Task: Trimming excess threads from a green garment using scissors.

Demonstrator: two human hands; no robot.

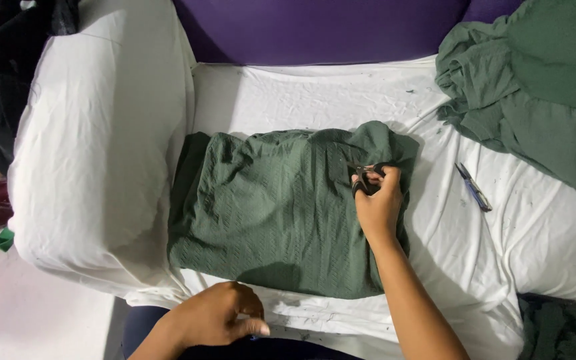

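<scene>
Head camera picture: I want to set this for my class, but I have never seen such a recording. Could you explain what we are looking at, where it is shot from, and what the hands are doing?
There is no machine here: a person works with two bare hands, and the one camera sits on their head, looking down. The surface is a white sheet spread over a seat. On it lies a folded green cloth. The right hand reaches over the cloth and holds small black-handled scissors at its upper edge. The left hand rests near the front edge, loosely curled; whether its grip holds anything cannot be told. A second, blue tool like scissors lies to the right, and more green fabric is heaped at the top right.
</scene>
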